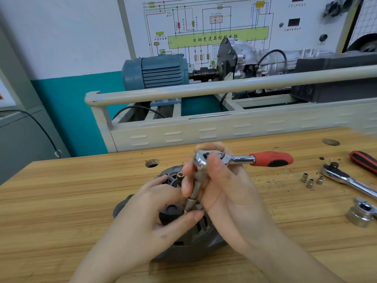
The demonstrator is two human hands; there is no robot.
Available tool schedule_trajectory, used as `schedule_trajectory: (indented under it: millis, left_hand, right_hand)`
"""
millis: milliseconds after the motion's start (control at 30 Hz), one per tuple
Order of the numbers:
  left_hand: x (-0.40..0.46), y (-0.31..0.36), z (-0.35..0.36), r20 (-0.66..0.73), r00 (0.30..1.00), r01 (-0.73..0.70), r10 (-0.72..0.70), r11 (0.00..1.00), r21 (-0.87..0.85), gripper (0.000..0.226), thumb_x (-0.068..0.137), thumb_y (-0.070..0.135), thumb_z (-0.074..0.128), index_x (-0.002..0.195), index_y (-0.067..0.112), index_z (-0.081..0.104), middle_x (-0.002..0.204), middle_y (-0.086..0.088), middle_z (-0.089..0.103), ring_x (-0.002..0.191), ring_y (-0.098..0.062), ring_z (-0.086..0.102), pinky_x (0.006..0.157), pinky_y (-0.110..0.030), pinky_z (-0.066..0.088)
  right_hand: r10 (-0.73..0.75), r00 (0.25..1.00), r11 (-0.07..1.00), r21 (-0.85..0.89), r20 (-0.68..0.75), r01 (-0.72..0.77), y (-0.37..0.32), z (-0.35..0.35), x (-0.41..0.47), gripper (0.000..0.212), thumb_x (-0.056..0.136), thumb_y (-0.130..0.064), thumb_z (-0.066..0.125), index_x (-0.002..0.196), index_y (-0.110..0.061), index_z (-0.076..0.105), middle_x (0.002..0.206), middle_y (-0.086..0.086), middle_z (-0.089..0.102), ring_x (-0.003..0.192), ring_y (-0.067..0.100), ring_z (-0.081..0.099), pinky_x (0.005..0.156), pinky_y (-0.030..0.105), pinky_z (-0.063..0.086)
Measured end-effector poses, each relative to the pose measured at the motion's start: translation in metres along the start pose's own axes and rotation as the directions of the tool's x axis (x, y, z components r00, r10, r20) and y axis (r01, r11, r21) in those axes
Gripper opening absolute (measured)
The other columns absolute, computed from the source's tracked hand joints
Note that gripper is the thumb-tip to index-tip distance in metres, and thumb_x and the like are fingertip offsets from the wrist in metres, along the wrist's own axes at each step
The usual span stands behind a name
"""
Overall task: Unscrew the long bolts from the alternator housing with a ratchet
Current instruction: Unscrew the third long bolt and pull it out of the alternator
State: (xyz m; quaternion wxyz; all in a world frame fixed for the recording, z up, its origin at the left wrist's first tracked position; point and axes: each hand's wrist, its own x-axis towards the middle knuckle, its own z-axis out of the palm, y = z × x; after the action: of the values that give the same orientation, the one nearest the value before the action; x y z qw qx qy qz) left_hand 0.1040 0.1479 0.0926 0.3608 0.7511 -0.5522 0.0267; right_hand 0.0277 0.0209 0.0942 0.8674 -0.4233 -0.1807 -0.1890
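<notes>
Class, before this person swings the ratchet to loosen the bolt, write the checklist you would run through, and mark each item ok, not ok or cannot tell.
1. Ratchet head held: ok, the right hand wraps around it.
2. Extension steadied low down: ok, left hand fingertips pinch near its tip.
3. Socket seated squarely on the bolt head: cannot tell, fingers hide the joint.
4. Alternator housing resting on the wooden bench: ok, though nothing visibly clamps it.
5. Red handle free to swing: ok, open space around it.
6. Direction switch set to loosen: cannot tell.
</notes>
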Motion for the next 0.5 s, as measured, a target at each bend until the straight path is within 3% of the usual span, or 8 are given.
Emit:
schedule_trajectory:
  millis: [67, 200, 267, 500]
  left_hand:
    - [-0.0001, -0.0009, -0.0002, 0.021, 1.000, -0.017, 0.017, 1.000, 0.019, 0.051, 0.071, 0.059, 0.043, 0.084, 0.018, 0.070, 0.093, -0.001, 0.068, 0.097, -0.003, 0.054, 0.106, -0.013, 0.023]
    - [0.0011, -0.0025, 0.0010, 0.003, 1.000, -0.008, 0.008, 0.997, 0.073, 0.051, 0.070, 0.060, 0.044, 0.075, 0.016, 0.070, 0.084, -0.002, 0.069, 0.100, -0.005, 0.052, 0.109, -0.010, 0.011]
    - [0.0015, -0.0034, 0.0027, -0.016, 1.000, -0.004, 0.006, 0.996, 0.084, 0.050, 0.069, 0.060, 0.046, 0.073, 0.017, 0.069, 0.077, 0.001, 0.069, 0.095, -0.005, 0.057, 0.110, -0.014, 0.013]
    - [0.0016, -0.0017, 0.0038, -0.051, 0.999, 0.003, -0.001, 0.999, 0.043, 0.047, 0.065, 0.063, 0.050, 0.077, 0.023, 0.072, 0.082, 0.011, 0.071, 0.098, 0.012, 0.051, 0.104, -0.005, 0.012]
  right_hand:
    - [0.018, 1.000, 1.000, 0.016, -0.010, -0.018, 0.0008, -0.0017, 0.0001, 0.030, 0.065, -0.038, 0.077, 0.086, -0.020, 0.066, 0.075, 0.003, 0.065, 0.065, 0.013, 0.062, 0.063, 0.025, 0.051]
    - [0.028, 1.000, 0.999, 0.041, -0.004, -0.028, 0.0010, -0.0025, 0.0007, 0.031, 0.063, -0.037, 0.078, 0.086, -0.019, 0.067, 0.074, 0.003, 0.065, 0.062, 0.013, 0.061, 0.062, 0.025, 0.051]
    - [0.016, 1.000, 0.999, 0.037, 0.008, -0.017, 0.0004, -0.0022, 0.0010, 0.029, 0.064, -0.034, 0.078, 0.085, -0.019, 0.067, 0.073, 0.003, 0.065, 0.062, 0.013, 0.061, 0.061, 0.024, 0.051]
    - [-0.004, 1.000, 1.000, 0.003, 0.024, 0.004, -0.0023, -0.0023, 0.0006, 0.024, 0.065, -0.029, 0.077, 0.083, -0.019, 0.065, 0.073, 0.003, 0.064, 0.063, 0.014, 0.060, 0.061, 0.025, 0.051]
